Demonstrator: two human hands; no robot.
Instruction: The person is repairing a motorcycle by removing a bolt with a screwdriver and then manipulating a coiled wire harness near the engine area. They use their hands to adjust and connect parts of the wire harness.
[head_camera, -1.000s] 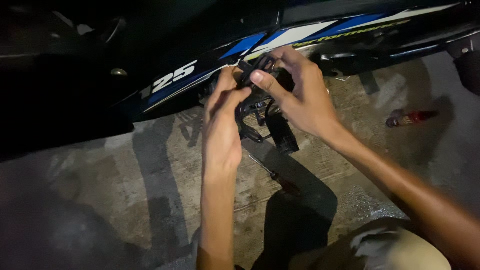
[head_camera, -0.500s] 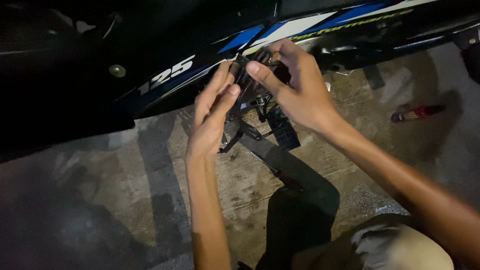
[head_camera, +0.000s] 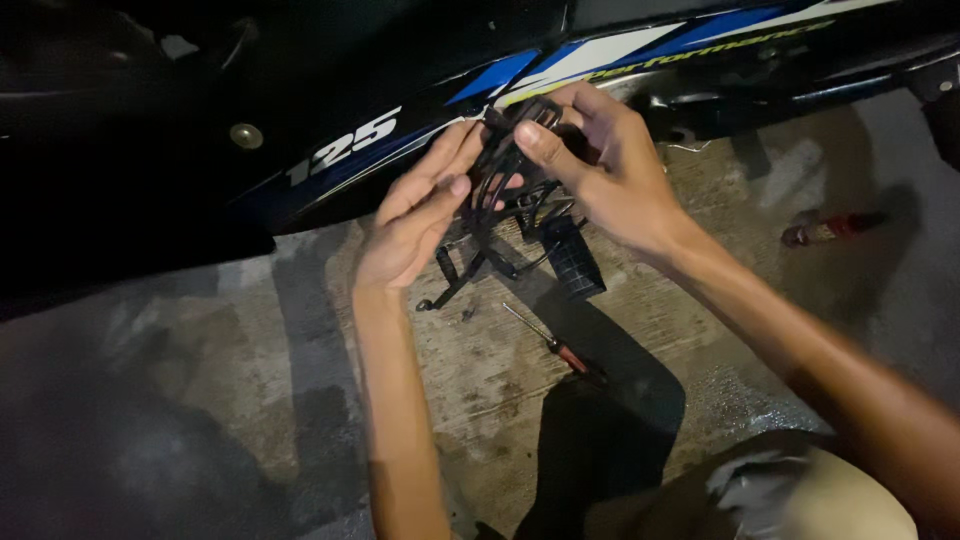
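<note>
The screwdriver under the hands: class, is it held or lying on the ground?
Lying on the ground. The screwdriver rests flat on the concrete, below both the left hand and right hand, touched by neither.

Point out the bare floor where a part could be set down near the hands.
Bare concrete floor lies left of the left hand, below the black and blue motorcycle body panel. Another bare strip lies between the right hand and the red-handled tool. It is crowded under both hands: black foot-peg parts and a thin screwdriver.
</note>
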